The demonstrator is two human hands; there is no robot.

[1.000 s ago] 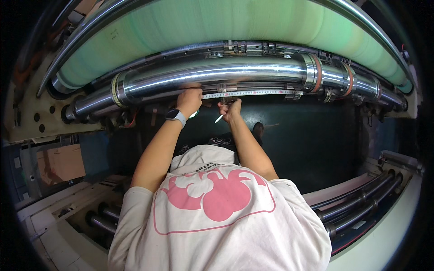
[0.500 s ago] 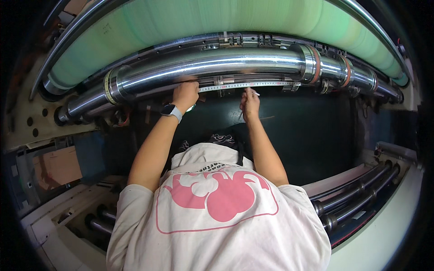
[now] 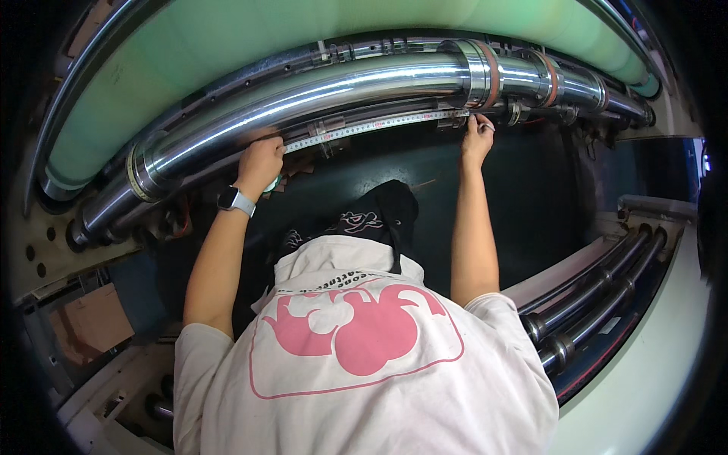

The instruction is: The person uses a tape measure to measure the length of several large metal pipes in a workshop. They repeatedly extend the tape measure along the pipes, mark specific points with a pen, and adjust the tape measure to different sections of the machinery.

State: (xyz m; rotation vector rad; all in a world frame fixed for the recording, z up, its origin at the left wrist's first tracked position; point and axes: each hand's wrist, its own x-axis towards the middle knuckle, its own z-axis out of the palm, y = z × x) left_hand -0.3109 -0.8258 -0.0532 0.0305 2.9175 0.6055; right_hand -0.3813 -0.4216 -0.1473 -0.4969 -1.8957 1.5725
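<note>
A white tape measure strip [image 3: 353, 130] runs pulled out along the lower edge of a shiny steel shaft [image 3: 318, 95]. My left hand [image 3: 260, 164] is closed on the tape measure near the shaft's left part, with a bit of a pale green case showing beneath the palm. At the strip's other end, by the metal collar [image 3: 476, 74], my right hand [image 3: 475, 142] has its fingers pinched together. A slim pen-like thing with a white end [image 3: 487, 127] sticks out of them. Whether those fingertips also touch the strip, I cannot tell.
A large green roller [image 3: 265, 34] spans the far side. Rings with reddish bands [image 3: 551, 80] sit on the shaft at right. Steel rollers [image 3: 588, 303] lie in the frame at lower right. A cardboard piece [image 3: 91, 322] stands at left, and dark floor [image 3: 523, 220] lies below my arms.
My right hand has moved right along the strip to near the collar, and its elbow is straighter. My left hand now appears farther left and lower. The whole view has shifted and tilted.
</note>
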